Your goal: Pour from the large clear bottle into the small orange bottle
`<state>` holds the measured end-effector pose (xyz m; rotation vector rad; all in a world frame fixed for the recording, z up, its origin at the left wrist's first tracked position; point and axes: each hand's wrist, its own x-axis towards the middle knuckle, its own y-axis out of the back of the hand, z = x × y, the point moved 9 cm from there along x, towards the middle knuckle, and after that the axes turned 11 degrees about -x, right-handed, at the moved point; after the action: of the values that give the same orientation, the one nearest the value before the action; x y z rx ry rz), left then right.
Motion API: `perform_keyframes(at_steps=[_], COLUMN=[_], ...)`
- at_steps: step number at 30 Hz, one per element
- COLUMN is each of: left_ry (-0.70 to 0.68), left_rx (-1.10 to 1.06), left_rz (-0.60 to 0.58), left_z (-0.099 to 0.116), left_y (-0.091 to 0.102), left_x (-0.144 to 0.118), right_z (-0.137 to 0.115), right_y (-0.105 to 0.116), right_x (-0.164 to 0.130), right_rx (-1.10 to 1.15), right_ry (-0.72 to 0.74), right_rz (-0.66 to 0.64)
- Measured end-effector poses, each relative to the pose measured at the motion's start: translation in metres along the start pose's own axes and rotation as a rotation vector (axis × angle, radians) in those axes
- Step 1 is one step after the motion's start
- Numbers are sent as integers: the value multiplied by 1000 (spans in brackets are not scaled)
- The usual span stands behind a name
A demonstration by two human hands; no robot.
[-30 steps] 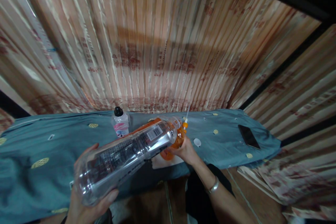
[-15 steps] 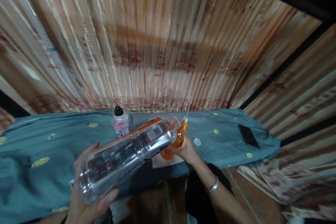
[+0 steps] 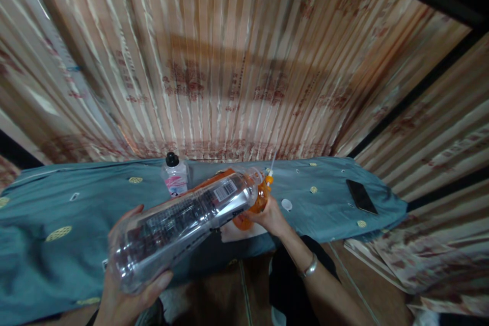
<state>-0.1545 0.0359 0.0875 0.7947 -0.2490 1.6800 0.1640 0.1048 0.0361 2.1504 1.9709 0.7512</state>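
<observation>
Head view: tilted clear bottle (image 3: 183, 226) over orange container (image 3: 255, 202)

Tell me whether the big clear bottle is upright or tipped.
Tipped: the left hand holds the clear bottle slanted, mouth against the orange container.

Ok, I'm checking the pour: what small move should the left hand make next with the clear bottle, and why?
Probably lift the base slightly. The left hand holds the clear bottle tilted, its mouth at the orange bottle that the right hand steadies. Its liquid looks nearly gone, so more tilt would likely drain the rest.
</observation>
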Motion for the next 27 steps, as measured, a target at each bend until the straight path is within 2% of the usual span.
perform_keyframes(at_steps=[5,11,16,22,27], left_ry=[57,33,111,107,35], left_rx=[-52,-44,-72,-78,-34], left_rz=[-14,-3,-1,-6,-24], left_z=[-7,-2,-5,-4,1], left_y=[0,1,-1,0,0], left_x=[0,0,0,0,0], right_z=[-1,-9,-11,-12,-6], right_y=[0,1,2,2,3], right_x=[0,0,0,0,0], right_rx=[-4,18,-8,-6,-43], right_ry=[-10,-8,-2,12,-10], right_rz=[-5,1,10,-1,8])
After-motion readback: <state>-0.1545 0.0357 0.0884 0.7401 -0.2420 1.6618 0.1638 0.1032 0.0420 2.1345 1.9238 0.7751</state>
